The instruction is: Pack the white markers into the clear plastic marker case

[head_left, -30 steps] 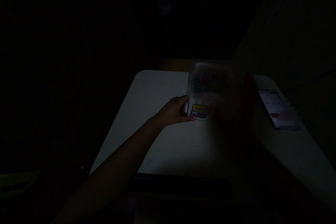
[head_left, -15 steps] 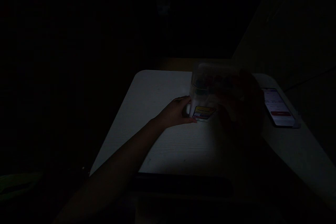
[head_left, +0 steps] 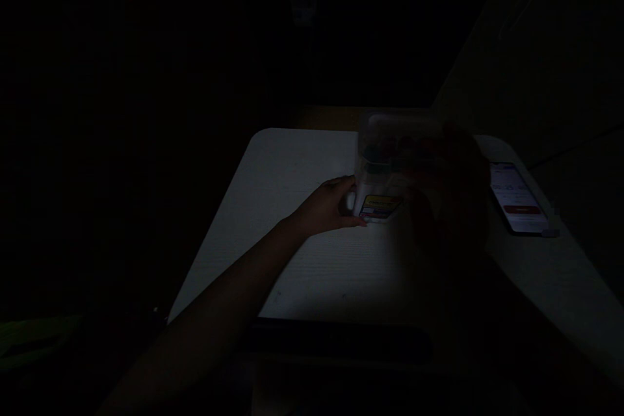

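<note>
A clear plastic box [head_left: 381, 172] stands over the white table, with several small dark and coloured items showing dimly inside its upper part. Its lower front carries a yellow and purple label. Around the lower left side of the box my left hand [head_left: 327, 208] is closed, thumb at the front bottom edge. My right hand [head_left: 451, 192] is in deep shadow against the right side, its fingers bent over the upper part of the box. Whether the lid is loose is too dark to tell.
The white table [head_left: 234, 234] has a dark front edge. To the right of my right hand lies a phone [head_left: 519, 198] with a lit screen. Something green [head_left: 36, 338] shows at the lower left. Beyond the table it is nearly black.
Both hands and the box keep almost the same place. The view has shifted very slightly, and the box looks a little dimmer.
</note>
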The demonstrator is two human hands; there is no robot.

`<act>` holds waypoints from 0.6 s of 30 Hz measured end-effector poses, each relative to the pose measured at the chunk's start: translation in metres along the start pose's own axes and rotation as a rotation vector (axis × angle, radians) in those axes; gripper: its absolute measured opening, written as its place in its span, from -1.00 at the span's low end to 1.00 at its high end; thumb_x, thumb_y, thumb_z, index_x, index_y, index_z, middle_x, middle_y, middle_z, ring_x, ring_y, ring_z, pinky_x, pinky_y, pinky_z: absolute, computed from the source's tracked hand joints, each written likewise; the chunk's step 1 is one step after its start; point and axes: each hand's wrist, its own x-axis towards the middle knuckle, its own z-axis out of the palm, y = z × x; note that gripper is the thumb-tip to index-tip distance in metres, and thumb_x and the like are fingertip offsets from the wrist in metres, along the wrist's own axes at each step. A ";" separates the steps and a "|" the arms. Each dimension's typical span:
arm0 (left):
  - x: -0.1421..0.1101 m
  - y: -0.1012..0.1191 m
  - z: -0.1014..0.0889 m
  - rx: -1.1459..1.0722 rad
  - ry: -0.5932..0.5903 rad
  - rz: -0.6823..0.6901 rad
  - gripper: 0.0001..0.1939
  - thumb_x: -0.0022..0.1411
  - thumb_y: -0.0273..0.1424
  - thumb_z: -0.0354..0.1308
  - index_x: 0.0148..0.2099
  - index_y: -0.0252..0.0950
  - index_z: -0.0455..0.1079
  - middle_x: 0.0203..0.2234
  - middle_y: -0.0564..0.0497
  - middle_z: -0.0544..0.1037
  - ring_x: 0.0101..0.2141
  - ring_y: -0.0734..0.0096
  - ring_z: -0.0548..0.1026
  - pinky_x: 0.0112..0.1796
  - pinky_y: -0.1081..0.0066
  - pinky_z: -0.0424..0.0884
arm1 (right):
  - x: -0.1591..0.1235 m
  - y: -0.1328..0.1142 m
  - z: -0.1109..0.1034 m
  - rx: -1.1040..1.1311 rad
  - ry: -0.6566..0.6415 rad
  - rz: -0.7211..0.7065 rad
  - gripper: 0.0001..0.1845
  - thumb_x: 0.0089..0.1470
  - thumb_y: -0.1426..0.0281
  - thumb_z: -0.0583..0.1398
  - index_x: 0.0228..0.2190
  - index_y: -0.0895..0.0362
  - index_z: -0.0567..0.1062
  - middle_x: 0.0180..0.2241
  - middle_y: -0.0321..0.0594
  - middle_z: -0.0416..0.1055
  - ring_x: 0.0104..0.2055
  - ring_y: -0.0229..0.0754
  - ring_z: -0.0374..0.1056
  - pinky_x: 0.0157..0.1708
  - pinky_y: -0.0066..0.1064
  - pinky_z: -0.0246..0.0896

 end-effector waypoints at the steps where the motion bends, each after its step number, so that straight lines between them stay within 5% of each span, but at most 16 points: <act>1: 0.000 0.000 0.000 0.003 -0.001 -0.001 -0.38 -0.10 -0.14 0.34 -0.03 -0.30 0.29 -0.16 -0.11 0.51 -0.14 0.18 0.48 -0.13 0.26 0.41 | 0.000 0.000 0.001 -0.001 0.004 0.008 -0.68 0.06 0.55 0.10 -0.13 0.02 0.30 -0.01 -0.21 0.22 0.26 -0.07 -0.01 0.22 -0.20 -0.05; 18: -0.001 0.000 0.001 0.024 0.005 -0.012 -0.36 -0.10 -0.11 0.33 -0.02 -0.32 0.27 -0.19 -0.11 0.50 -0.17 0.18 0.48 -0.16 0.25 0.41 | 0.004 0.002 -0.001 0.005 -0.020 0.005 -0.69 0.05 0.52 0.07 -0.15 -0.01 0.26 -0.01 -0.22 0.24 0.24 -0.04 0.01 0.20 -0.11 -0.01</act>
